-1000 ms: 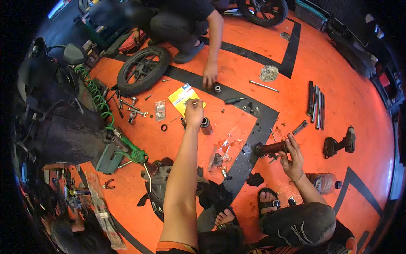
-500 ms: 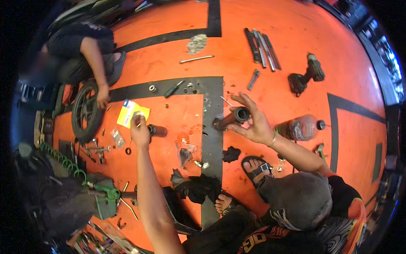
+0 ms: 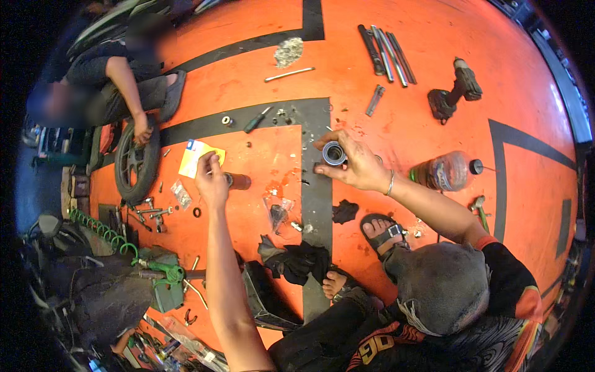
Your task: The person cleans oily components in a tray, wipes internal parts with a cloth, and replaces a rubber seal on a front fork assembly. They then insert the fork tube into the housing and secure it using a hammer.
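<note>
My right hand (image 3: 362,162) grips an open-ended dark tube (image 3: 334,154), thumb on the near side and fingers on the far side. The tube's round mouth faces up, with a pale rim. On the left, my left hand (image 3: 212,180) hovers with curled fingers over a yellow-and-white packet (image 3: 202,159) on the floor. Whatever it pinches, if anything, is too small to name. Just right of that hand, a reddish-brown cylinder (image 3: 240,181) is partly hidden. Below lie a black ring (image 3: 196,212) and a small clear bag (image 3: 181,194).
A co-worker's hand (image 3: 142,129) touches a wheel (image 3: 137,164) at left. Beyond my hands lie a screwdriver (image 3: 257,120), metal rods (image 3: 389,56) and a cordless power tool (image 3: 455,91). A bottle (image 3: 443,171) lies under my right forearm; black cloth (image 3: 297,261) sits near my feet.
My right hand has shifted left and tilted the tube, so its mouth now faces up more directly. My left hand has risen slightly near the packet. The view has shifted slightly.
</note>
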{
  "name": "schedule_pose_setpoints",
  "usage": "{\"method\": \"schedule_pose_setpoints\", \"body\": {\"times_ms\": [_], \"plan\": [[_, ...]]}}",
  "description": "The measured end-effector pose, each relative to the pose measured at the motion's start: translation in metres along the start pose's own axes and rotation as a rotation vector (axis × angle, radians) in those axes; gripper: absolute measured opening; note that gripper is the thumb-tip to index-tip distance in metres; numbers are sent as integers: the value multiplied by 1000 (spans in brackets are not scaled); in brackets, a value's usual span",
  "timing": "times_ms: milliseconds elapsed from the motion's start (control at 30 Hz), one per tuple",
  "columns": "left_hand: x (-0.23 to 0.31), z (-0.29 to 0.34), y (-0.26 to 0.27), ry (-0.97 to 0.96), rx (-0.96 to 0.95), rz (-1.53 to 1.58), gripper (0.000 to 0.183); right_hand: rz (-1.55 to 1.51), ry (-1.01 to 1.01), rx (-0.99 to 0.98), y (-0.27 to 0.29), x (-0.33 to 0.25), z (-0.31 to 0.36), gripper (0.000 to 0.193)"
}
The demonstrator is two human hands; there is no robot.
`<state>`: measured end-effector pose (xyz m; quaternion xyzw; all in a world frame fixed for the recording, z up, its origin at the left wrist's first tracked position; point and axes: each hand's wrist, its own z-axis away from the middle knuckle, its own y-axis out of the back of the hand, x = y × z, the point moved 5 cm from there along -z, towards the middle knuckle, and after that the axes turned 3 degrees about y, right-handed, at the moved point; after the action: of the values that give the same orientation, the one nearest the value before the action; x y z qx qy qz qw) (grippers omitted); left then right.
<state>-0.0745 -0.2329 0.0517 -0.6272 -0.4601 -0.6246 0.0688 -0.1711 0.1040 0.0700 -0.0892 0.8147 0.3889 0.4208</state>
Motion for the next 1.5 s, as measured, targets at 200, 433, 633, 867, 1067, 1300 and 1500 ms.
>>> {"method": "schedule_pose_setpoints", "body": {"times_ms": [200, 433, 633, 867, 1067, 1300, 1500], "plan": [[114, 36, -66, -81, -481, 56, 42, -105, -91, -44, -25, -1, -4, 44], [156, 95, -115, -504, -586, -27, 48, -95, -11, -120, -45, 38, 17, 39], [149, 99, -115, -433, -536, 19, 42, -476, -245, -28, 6, 7, 10, 48], [154, 104, -117, -444, -523, 17, 38, -114, 21, 68, 68, -101, -88, 33], [144, 100, -130, -468, -502, -3, 53, 247, 509, -260, -35, -204, -206, 51], [151, 98, -125, -542, -432, 47, 39, 937, 587, -402, -158, -230, -269, 88], [137, 100, -139, -342, -576, 96, 33, 1082, 596, -161, -190, -212, -273, 54]]}}
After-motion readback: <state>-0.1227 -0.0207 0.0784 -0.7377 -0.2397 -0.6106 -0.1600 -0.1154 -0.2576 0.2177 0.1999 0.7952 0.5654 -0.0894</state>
